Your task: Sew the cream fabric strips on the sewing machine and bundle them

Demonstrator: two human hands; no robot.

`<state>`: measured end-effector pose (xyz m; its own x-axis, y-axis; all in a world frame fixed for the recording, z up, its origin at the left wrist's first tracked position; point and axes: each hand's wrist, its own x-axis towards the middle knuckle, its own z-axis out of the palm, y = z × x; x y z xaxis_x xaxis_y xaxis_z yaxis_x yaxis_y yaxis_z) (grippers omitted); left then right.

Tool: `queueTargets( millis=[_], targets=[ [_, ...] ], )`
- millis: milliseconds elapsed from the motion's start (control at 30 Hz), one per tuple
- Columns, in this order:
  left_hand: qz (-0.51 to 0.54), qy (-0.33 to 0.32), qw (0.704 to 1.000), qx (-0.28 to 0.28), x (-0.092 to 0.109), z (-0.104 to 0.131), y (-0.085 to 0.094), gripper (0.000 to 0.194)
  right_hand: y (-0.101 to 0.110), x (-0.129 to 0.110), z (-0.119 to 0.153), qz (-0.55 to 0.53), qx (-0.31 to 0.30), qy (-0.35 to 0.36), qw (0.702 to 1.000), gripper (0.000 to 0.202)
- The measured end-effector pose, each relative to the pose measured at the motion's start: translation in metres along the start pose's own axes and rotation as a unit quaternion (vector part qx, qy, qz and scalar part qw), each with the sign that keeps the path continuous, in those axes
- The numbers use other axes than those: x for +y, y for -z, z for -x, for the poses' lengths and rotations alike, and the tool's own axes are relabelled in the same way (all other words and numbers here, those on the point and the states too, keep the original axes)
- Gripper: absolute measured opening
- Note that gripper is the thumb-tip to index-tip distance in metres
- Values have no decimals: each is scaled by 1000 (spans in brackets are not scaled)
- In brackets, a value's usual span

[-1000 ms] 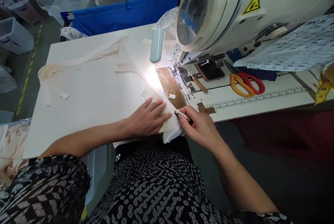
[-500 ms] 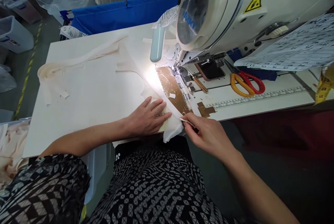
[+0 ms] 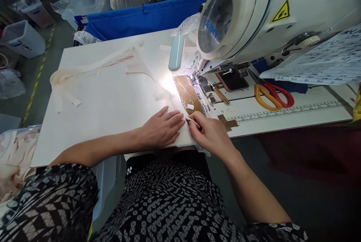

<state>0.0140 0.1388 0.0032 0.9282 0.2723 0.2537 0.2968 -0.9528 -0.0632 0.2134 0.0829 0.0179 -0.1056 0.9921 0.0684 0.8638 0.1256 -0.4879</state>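
Cream thin cloth: likely light, limp; hold by edge. Left hand spread flat; right hand pinches slim pale tool.

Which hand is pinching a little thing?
The right hand: its thumb and fingers pinch a small, thin thing with a whitish side. The left hand pinches nothing; it rests palm down on pale cloth.

thin matt pale cloth, smooth white tabletop, glossy sewing machine casing, matt blue fabric
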Motion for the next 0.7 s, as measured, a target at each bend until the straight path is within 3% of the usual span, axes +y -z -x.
queueTargets(
  millis=[267,367,533,700],
  targets=[
    [-22,-15,999,-19,2,2,-4,39,12,2,7,26,-46,14,998,12],
    [-23,-16,999,-19,2,2,-3,39,19,6,12,-10,-67,1,998,13],
    [-23,-17,1000,-4,3,3,-6,39,12,8,8,-60,-4,-38,997,15],
    [-28,-9,1000,-2,5,3,-9,39,3,6,7,-60,4,-24,998,16]
  ],
)
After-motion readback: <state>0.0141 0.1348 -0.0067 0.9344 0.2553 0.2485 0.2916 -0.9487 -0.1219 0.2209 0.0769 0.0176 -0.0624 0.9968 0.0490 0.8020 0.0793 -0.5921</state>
